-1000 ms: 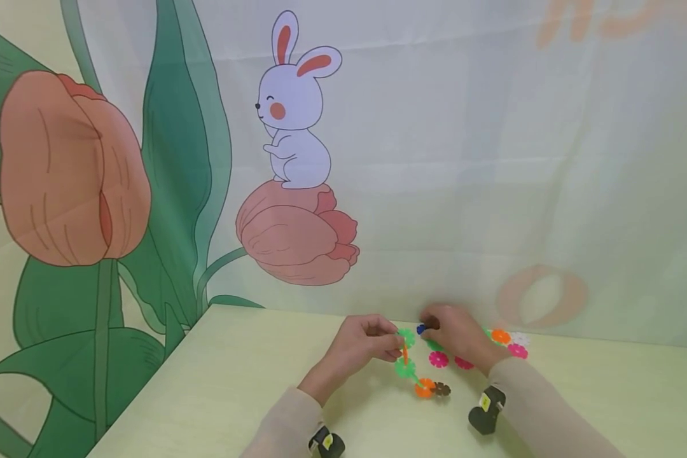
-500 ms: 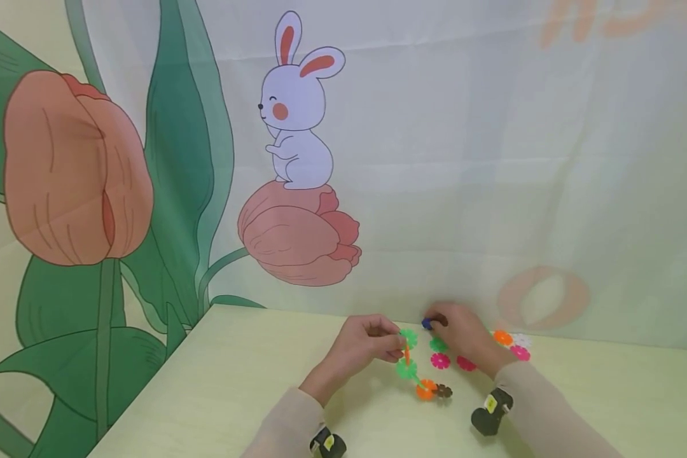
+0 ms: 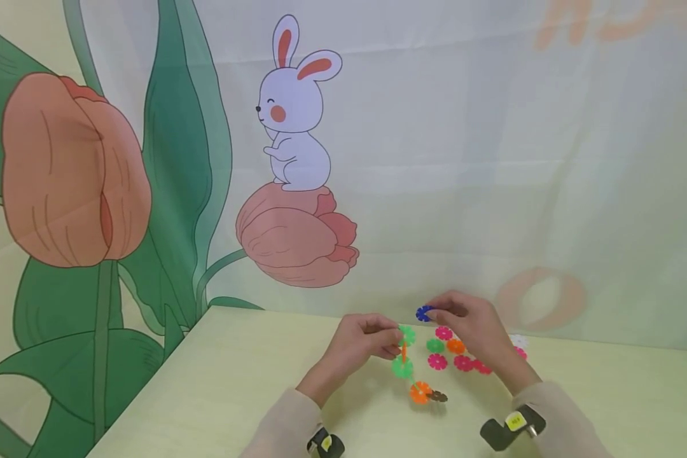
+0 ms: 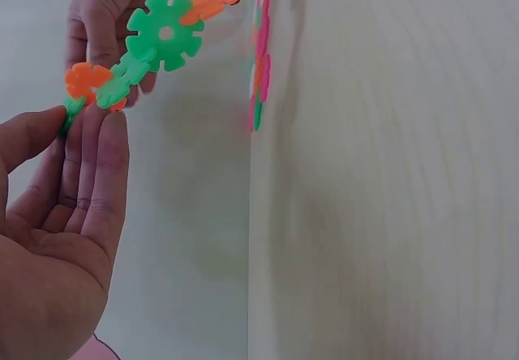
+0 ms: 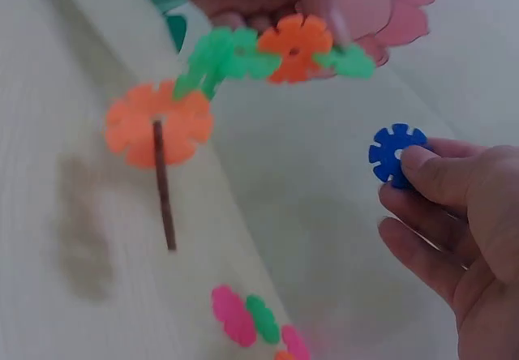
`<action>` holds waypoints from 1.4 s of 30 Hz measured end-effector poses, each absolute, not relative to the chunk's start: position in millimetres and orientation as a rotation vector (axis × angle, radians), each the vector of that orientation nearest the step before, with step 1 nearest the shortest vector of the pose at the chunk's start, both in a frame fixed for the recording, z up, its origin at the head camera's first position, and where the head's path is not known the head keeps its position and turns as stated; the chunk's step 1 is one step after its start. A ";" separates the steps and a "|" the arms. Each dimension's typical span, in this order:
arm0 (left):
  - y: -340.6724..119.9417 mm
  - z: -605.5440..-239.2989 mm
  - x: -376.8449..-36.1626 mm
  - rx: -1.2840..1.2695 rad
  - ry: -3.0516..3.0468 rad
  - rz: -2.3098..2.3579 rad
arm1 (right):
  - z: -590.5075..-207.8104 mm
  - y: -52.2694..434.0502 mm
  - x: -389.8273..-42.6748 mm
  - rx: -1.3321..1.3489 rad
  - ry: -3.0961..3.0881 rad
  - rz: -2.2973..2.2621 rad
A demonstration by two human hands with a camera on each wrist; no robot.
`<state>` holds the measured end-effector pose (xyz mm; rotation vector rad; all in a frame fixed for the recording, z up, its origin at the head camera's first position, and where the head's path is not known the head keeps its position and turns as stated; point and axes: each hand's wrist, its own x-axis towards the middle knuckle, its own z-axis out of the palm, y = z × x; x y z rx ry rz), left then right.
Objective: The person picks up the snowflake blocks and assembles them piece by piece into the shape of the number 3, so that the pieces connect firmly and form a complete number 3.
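Note:
My left hand [image 3: 363, 340] pinches the end of a chain of interlocking snowflake discs between thumb and fingers. In the left wrist view, a green disc [image 4: 152, 40] stands out in the chain, slotted to other green and orange discs. A brown disc [image 5: 164, 190] is edge-on at the chain's far end in the right wrist view, joined to an orange disc [image 5: 134, 129]. Apart from the chain, to the right of its held end, my right hand [image 3: 472, 324] holds a blue snowflake disc [image 5: 388, 153] by thumb and fingertips, above the table's back edge.
Loose discs lie on the pale table [image 3: 235, 381] below and beside my right hand, among them a pink disc [image 3: 437, 361], a green disc [image 3: 435, 345], an orange disc [image 3: 455, 346] and a white disc [image 3: 518, 341]. A printed cloth backdrop [image 3: 435, 178] hangs behind the table.
My right hand has lifted the blue disc up from among the loose discs, uncovering more of them. My left hand stays nearly in place with the chain, whose brown end has tilted slightly lower.

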<state>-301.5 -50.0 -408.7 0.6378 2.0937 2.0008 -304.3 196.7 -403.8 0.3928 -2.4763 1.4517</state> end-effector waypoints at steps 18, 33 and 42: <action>-46.7 -403.4 -301.0 0.612 2.107 2.021 | -386.4 193.9 -274.8 0.473 -2.374 1.615; -46.1 -398.8 -298.4 0.600 2.075 2.034 | -386.8 192.1 -275.0 0.557 -2.316 1.655; -45.2 -398.7 -298.0 0.621 2.065 2.029 | -387.2 190.1 -274.2 0.603 -2.283 1.627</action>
